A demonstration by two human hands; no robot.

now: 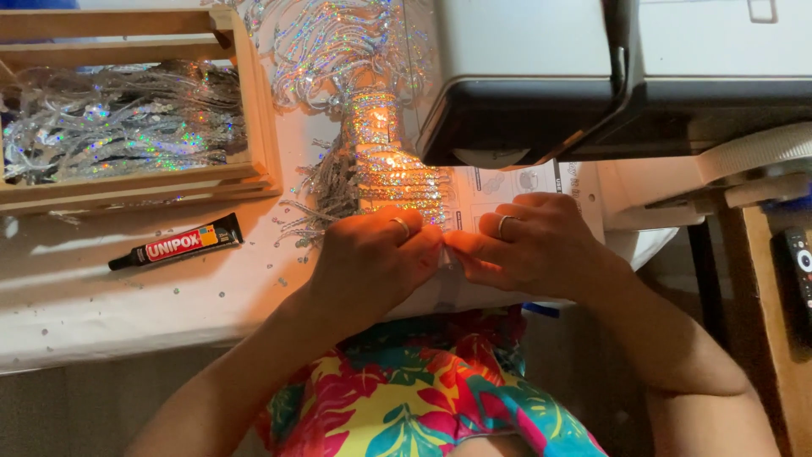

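Two hands meet at the table's point(68, 313) near edge: the left hand point(372, 254) and right hand point(529, 245) are both closed, fingertips pinching the near end of a sequin strip point(397, 182) that lies lit on a printed sheet point(516, 182). The strip runs away from the hands to a loose sequin pile point(338, 42). A grey machine point(541, 76) overhangs the sheet just beyond the right hand. Left of the hands, well apart, a black glue tube point(178, 243) lies flat on the white cloth. Behind it a wooden crate point(249, 110) holds a heap of silver sequin strands point(110, 127). A remote point(799, 262) rests at the far right
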